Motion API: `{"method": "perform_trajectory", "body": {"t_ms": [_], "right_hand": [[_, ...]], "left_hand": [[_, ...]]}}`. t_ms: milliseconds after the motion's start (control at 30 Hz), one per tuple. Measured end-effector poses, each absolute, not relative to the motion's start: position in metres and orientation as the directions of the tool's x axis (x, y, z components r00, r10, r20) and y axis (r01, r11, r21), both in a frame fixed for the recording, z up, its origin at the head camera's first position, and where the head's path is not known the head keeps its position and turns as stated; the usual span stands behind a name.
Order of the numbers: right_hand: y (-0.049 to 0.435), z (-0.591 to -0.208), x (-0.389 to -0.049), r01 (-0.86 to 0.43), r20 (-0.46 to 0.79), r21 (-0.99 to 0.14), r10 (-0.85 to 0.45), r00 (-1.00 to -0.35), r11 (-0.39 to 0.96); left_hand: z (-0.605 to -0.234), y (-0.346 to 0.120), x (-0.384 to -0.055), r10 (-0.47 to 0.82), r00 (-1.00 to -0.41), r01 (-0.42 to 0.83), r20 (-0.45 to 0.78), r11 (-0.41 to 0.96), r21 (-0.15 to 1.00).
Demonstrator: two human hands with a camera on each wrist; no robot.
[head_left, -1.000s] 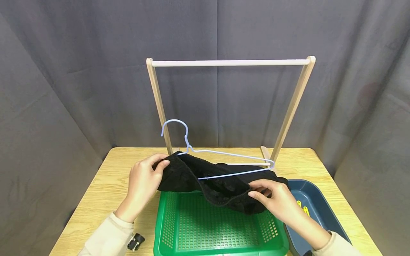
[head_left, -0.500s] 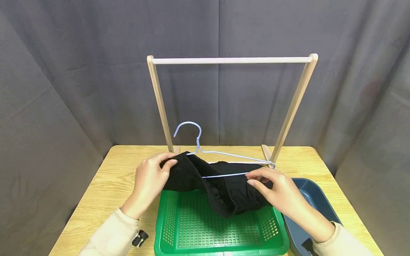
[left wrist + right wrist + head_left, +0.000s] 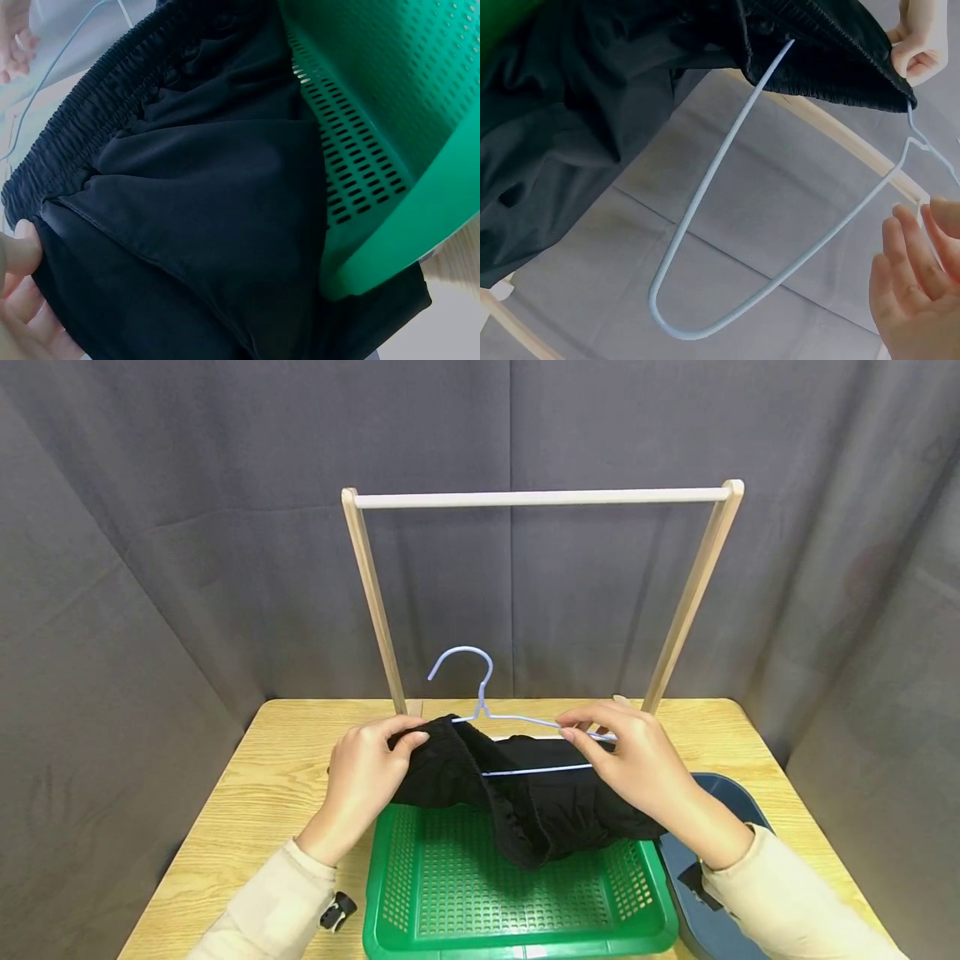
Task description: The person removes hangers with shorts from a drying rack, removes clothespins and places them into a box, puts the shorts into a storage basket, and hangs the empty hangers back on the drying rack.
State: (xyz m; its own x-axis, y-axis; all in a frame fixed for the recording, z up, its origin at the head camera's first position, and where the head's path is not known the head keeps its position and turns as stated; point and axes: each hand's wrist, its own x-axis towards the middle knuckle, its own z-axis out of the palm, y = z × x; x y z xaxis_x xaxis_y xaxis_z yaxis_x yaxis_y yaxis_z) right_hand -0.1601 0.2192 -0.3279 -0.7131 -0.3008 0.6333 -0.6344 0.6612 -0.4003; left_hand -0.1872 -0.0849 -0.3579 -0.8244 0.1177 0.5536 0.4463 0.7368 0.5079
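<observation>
Black pants (image 3: 577, 802) with a gathered elastic waistband hang over the green basket. My left hand (image 3: 371, 768) pinches the waistband's left corner between thumb and fingers. A pale blue wire hanger (image 3: 532, 771) has its left part inside the waist opening; its hook (image 3: 491, 670) points up, while the right end sticks out bare, as the right wrist view shows. My right hand (image 3: 630, 760) is at the hanger's upper wire, which its fingertips overlap in the head view. In the right wrist view its fingers (image 3: 904, 259) are loosely bent, beside the wire, with nothing between them.
Behind the pants stands a wooden rack with a white rail (image 3: 543, 497). The green basket (image 3: 517, 902) sits in front on the wooden table (image 3: 247, 802). A dark blue tray (image 3: 727, 918) is at its right, partly under my right forearm. Near my left sleeve lies a small black buckle (image 3: 337, 912).
My right hand has released the right side of the waistband and moved up and left to the hanger's upper wire. The hanger and my left hand have shifted right; the opening now sags.
</observation>
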Motion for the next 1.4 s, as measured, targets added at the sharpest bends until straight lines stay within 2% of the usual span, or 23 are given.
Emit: {"method": "perform_trajectory", "body": {"t_ms": [500, 700, 867, 1033, 1400], "right_hand": [[0.218, -0.343, -0.184, -0.561, 0.579, -0.337, -0.303, -0.757, 0.756], [0.214, -0.349, -0.186, -0.591, 0.626, -0.362, -0.283, -0.727, 0.721], [0.21, -0.354, -0.186, -0.606, 0.65, -0.429, -0.237, -0.722, 0.669], [0.209, -0.354, -0.185, -0.589, 0.642, -0.547, -0.153, -0.752, 0.595], [0.223, -0.359, -0.181, -0.528, 0.614, -0.653, -0.027, -0.789, 0.543]], "left_hand": [[-0.353, -0.08, -0.188, 0.131, -0.824, 0.45, 0.552, 0.743, 0.495], [-0.354, -0.08, -0.188, 0.13, -0.827, 0.451, 0.548, 0.736, 0.505], [-0.353, -0.081, -0.189, 0.126, -0.828, 0.45, 0.546, 0.73, 0.514], [-0.352, -0.082, -0.189, 0.121, -0.824, 0.454, 0.554, 0.727, 0.516], [-0.352, -0.098, -0.193, 0.069, -0.828, 0.415, 0.557, 0.743, 0.525]]}}
